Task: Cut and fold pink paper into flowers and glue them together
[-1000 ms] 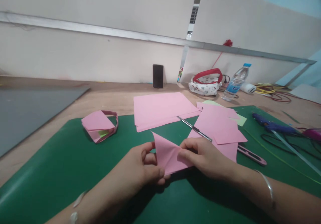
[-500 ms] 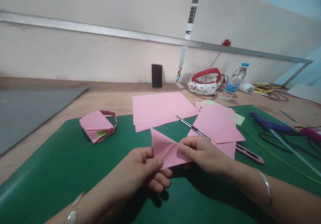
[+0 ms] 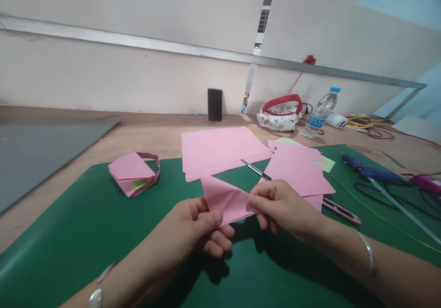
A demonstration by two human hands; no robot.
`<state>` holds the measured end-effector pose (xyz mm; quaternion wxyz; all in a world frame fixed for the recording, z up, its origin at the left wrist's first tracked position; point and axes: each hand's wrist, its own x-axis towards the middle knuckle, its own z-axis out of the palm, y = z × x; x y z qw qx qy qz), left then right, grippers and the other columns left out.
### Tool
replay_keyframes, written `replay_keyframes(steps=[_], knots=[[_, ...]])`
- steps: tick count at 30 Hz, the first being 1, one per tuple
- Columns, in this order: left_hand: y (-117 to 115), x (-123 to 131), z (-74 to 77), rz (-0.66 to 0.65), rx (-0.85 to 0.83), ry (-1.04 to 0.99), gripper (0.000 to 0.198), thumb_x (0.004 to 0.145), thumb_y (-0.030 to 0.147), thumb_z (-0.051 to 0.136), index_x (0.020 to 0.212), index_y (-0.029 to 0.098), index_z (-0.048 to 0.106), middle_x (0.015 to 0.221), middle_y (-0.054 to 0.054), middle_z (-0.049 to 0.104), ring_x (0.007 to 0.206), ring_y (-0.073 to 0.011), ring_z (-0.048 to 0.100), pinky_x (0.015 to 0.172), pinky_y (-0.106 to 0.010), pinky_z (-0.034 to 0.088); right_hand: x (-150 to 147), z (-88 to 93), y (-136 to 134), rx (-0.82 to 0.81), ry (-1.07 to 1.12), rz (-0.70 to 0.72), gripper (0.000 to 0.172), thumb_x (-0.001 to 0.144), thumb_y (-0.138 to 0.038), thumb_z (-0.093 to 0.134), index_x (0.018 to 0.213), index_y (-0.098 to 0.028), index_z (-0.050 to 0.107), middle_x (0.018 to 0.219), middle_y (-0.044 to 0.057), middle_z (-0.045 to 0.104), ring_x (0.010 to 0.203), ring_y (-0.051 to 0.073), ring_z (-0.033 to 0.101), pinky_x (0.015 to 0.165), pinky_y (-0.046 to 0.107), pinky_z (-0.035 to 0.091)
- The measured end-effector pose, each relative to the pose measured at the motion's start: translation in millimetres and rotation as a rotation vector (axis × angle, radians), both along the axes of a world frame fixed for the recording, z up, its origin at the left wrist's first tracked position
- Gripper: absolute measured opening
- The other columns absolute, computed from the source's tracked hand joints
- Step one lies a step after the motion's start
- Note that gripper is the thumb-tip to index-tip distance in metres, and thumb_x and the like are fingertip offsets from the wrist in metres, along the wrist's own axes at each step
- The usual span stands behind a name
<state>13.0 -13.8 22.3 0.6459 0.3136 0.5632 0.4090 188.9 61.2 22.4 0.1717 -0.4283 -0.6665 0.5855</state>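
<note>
A folded piece of pink paper (image 3: 225, 198), roughly triangular, is held just above the green mat (image 3: 113, 225). My left hand (image 3: 203, 227) pinches its lower left edge, thumb on top and fingers beneath. With thumb and forefinger my right hand (image 3: 279, 207) grips the right corner. Beyond the hands lies a stack of pink sheets (image 3: 220, 149). Cut pink pieces (image 3: 296, 168) spread behind my right hand, where scissors or a slim metal blade (image 3: 257, 169) rest partly hidden. On the left sits a folded pink paper bag shape (image 3: 132, 172) with a strap and a green patch.
A pink-handled cutter (image 3: 342, 210) and a blue glue gun (image 3: 372, 170) with cords lie on the right. Farther back stand a phone (image 3: 215, 105), a white pouch with red trim (image 3: 279, 119) and a water bottle (image 3: 320, 117). A grey board (image 3: 44, 147) lies at left.
Both hands have risen slightly with the folded paper. The right hand now covers more of the metal blade, and its lower fingers show beneath the paper's corner.
</note>
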Motion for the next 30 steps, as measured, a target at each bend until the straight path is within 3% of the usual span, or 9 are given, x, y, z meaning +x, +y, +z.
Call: replay_keyframes(steps=[5,10,13,17,23,26,30], knots=[[0,-3,-4.3,0.008,0.017,0.008,0.007,0.084,0.015,0.055,0.079,0.011,0.058,0.063,-0.003,0.069,0.049,-0.0073,0.063,0.047,-0.015,0.048,2,-1.5,1,-0.008,0.026,0.066,0.017,0.080,-0.024,0.057,0.068,-0.013,0.061,0.054,0.000,0.062,0.043,0.008,0.055,0.042,0.018,0.042],[-2,-2,-8.2,-0.224,0.064,0.060,0.012,0.085,0.019,0.050,0.079,0.011,0.057,0.060,-0.003,0.067,0.043,-0.0079,0.060,0.041,-0.015,0.044,3,1.9,1,0.251,-0.007,0.178,0.012,0.077,-0.023,0.062,0.081,-0.013,0.067,0.078,0.003,0.066,0.069,0.012,0.058,0.059,0.020,0.044],[-4,1,-10.6,-0.337,0.085,0.048,0.014,0.082,0.022,0.052,0.073,0.012,0.056,0.059,-0.002,0.064,0.042,-0.0072,0.058,0.040,-0.015,0.042,0,1.2,-2,0.177,0.042,0.121,0.007,0.076,-0.017,0.061,0.077,-0.013,0.066,0.073,0.001,0.064,0.066,0.010,0.055,0.057,0.019,0.043],[-6,1,-11.4,-0.388,0.102,0.064,0.014,0.080,0.023,0.052,0.071,0.013,0.055,0.058,-0.002,0.063,0.043,-0.0069,0.056,0.041,-0.015,0.042,-3,0.3,-4,0.126,0.052,0.033,0.007,0.071,-0.011,0.060,0.065,-0.012,0.061,0.059,-0.002,0.058,0.056,0.008,0.049,0.050,0.017,0.037],[-10,4,-7.7,-0.489,0.050,0.144,0.018,0.080,0.023,0.047,0.067,0.013,0.056,0.053,0.000,0.058,0.042,-0.0071,0.052,0.042,-0.017,0.042,-3,-2.4,-6,-0.016,0.157,0.115,0.005,0.067,-0.012,0.065,0.071,-0.013,0.062,0.065,-0.003,0.057,0.058,0.008,0.049,0.051,0.019,0.038],[-13,6,-4.3,-0.538,0.017,0.163,0.020,0.079,0.023,0.046,0.064,0.014,0.056,0.052,0.000,0.057,0.044,-0.0085,0.053,0.043,-0.018,0.042,-3,-4.4,-8,-0.088,0.243,0.063,0.007,0.065,-0.014,0.067,0.064,-0.013,0.059,0.063,-0.002,0.059,0.057,0.008,0.050,0.053,0.020,0.039],[-14,9,-1.4,-0.559,0.008,0.250,0.024,0.078,0.024,0.044,0.059,0.015,0.056,0.048,0.000,0.057,0.041,-0.0101,0.051,0.042,-0.019,0.039,-4,-3.3,-8,-0.083,0.179,0.073,0.008,0.066,-0.012,0.064,0.059,-0.013,0.060,0.057,-0.002,0.057,0.053,0.008,0.049,0.050,0.019,0.037]])
